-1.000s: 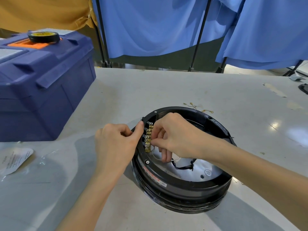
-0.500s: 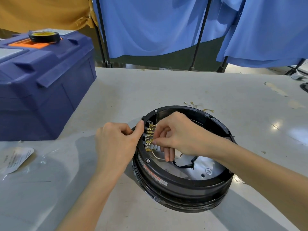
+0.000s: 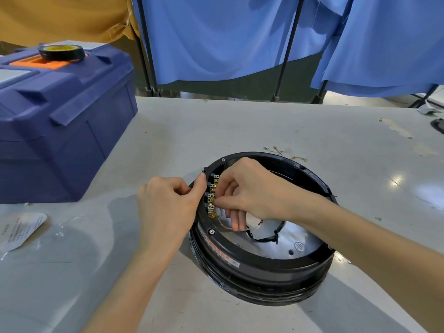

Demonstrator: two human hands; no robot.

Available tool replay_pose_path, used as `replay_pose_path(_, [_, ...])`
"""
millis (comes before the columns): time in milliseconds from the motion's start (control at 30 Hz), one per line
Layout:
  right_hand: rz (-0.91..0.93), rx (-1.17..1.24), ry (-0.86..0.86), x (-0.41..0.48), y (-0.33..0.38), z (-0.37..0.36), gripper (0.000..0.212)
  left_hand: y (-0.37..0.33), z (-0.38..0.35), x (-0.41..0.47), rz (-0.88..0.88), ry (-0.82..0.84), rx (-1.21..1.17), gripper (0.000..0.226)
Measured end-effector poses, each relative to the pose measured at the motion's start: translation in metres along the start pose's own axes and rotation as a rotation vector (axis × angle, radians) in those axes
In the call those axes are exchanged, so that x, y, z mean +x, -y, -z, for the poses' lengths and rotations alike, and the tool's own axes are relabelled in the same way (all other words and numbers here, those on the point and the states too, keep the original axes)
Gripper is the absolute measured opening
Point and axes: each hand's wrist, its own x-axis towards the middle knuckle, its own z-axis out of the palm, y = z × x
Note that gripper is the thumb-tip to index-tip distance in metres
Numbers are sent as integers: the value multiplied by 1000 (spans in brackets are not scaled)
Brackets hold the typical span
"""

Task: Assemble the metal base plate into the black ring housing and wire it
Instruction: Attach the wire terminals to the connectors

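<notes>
Bare hands, bare forearms
The left hand (image 3: pixel 165 203) and right hand (image 3: pixel 252 191) are ungloved; forearms show bare to the frame's lower and right edges.

The right grip (image 3: pixel 252 191) covers part of the terminal strip (image 3: pixel 212 197) and the pinched end of the wire (image 3: pixel 223 224). The toolbox (image 3: pixel 60 131) runs off the left edge. Print on the paper label (image 3: pixel 21 227) and on the sticker (image 3: pixel 218 251) of the ring (image 3: pixel 264 269) is unreadable.
</notes>
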Motion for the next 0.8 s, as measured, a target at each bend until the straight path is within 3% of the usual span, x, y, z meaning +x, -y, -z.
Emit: replay_pose_path(800, [-34,8,61,-4,-3,8,12,-3,0,2,7,18,13,58])
